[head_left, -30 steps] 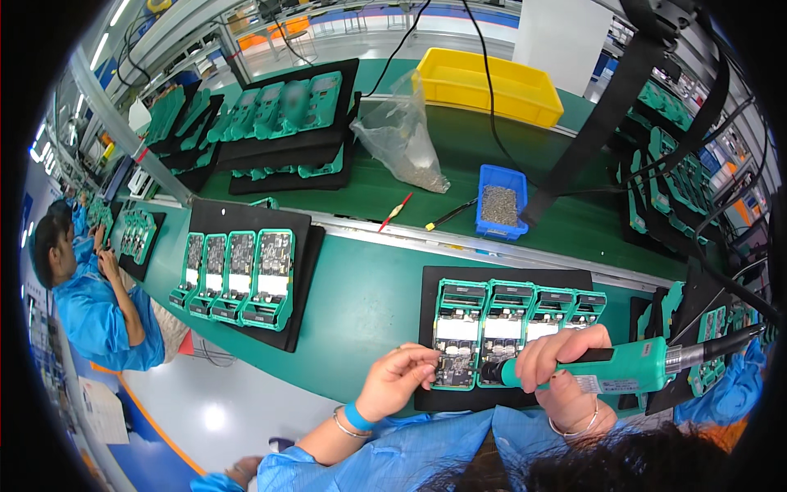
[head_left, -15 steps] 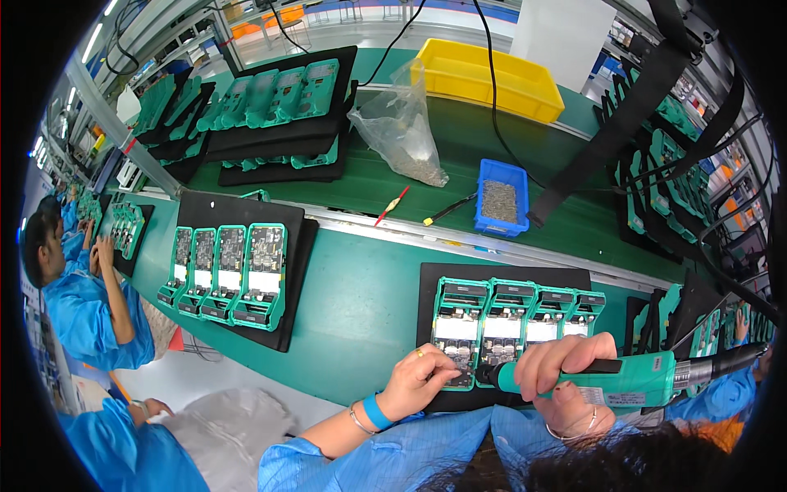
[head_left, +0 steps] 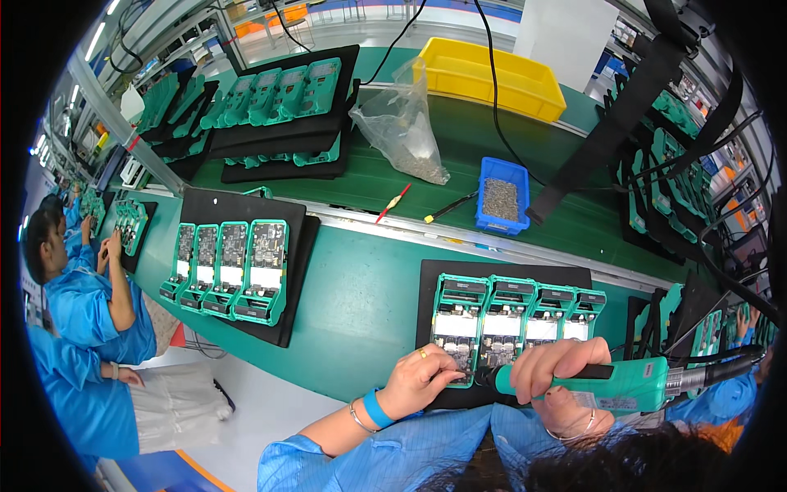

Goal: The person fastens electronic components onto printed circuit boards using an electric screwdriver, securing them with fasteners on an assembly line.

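Note:
My right hand (head_left: 557,381) is wrapped round a green electric screwdriver (head_left: 638,385), held nearly level. Its dark tip (head_left: 487,376) points left at the lower end of the leftmost green housing (head_left: 457,326), which has a circuit board in it. Beside that tip, my left hand (head_left: 416,382) has thumb and forefinger pinched together at the housing's lower edge; anything between them is too small to make out. Several such housings stand in a row on a black foam mat (head_left: 429,287). My right hand and the tool partly cover the lower ends of those on the right.
A second mat with several housings (head_left: 266,254) lies to the left. Beyond the rail are a blue bin of small screws (head_left: 501,197), a plastic bag (head_left: 402,135), a yellow tray (head_left: 492,78), a red pen-like tool (head_left: 395,202) and stacked green shells (head_left: 279,98). Co-workers (head_left: 90,303) are at left.
The screwdriver's tip has shifted slightly left, toward my left hand and the leftmost housing. At lower left, a co-worker in blue has moved.

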